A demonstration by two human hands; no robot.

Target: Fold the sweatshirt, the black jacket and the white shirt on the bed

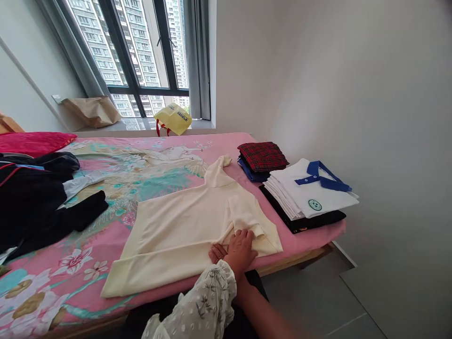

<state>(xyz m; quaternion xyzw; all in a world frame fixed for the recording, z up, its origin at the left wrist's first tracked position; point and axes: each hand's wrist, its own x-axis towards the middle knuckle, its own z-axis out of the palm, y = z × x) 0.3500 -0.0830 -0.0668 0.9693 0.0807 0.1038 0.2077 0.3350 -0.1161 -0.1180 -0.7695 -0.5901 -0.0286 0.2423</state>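
1. Head view: we are working on a cream long-sleeved top (183,230), which is lying flat across the near side of a pink floral bedspread (307,247), with its wide hem running along the edge closest to us.
2. We are leaving one sleeve folded in across the body, while the far end is lying narrow and pointing toward the window.
3. Beside it, toward the wall, we are keeping the finished piles: white polo shirts (314,193) with blue collars stacked on a folded black garment (310,222), and a red plaid garment (263,156) lying on a blue garment (246,170).
4. On the other side, we are leaving a loose heap of dark clothes (31,202) unfolded.
5. Our left hand (240,250), in a patterned white sleeve, is pressing down on the folded sleeve, with the wrist bent.
6. Our right hand (217,253) seems to be reaching in under that arm from a bare forearm, its fingers close beside the left hand. We cannot tell whether either hand is clamping cloth.
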